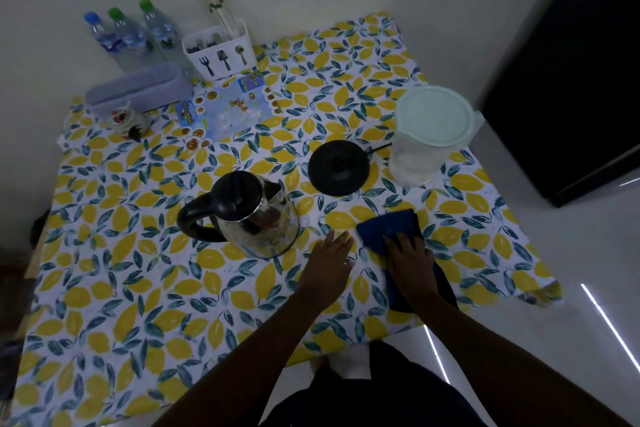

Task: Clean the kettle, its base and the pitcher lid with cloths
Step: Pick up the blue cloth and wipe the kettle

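Lying under the right hand point(412, 258), blue cloth point(389, 225) beside left hand point(329, 258).

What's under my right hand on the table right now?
A dark blue cloth lies flat on the lemon-print tablecloth, with the right hand pressed on it. The cloth's middle is covered by the hand.

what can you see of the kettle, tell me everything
The kettle stands upright on the lemon-print tablecloth, off its round black base, which lies apart to its right. Its body looks like shiny metal that mirrors the cloth's pattern; the lid is black and shut, the looped handle black too, pointing left, the spout right. Neither hand touches it; the left hand lies flat close by.
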The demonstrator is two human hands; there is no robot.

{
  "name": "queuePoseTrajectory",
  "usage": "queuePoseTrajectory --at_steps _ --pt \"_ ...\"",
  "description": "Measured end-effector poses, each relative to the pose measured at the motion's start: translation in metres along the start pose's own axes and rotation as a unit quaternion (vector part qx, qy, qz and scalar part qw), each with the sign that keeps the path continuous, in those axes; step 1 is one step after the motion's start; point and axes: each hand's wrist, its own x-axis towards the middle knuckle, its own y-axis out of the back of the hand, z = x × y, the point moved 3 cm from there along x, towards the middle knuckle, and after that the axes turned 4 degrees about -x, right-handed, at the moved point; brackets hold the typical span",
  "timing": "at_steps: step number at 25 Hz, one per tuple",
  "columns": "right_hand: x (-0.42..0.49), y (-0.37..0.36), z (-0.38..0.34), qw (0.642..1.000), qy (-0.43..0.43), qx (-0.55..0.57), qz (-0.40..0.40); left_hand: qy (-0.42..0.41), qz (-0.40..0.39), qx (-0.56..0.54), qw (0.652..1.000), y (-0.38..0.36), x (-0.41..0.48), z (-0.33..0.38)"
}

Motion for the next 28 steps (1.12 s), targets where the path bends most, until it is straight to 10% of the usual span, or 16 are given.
queuePoseTrajectory --at_steps 17,25,28 --pt "0.042 0.196 -0.162 0.874 0.185 0.377 0.242 0.037 0.433 -0.039 0.900 0.165 -0.090 -0.053" --pt "0.102 0.183 -0.270 0.967 0.178 0.177 0.040 0.134 0.347 -0.163 0.914 0.195 -0.101 -0.121" --pt "0.072 0.174 -0.271 0.968 0.165 0.110 0.151 0.173 0.336 -0.163 0.911 0.202 -0.100 -0.134"
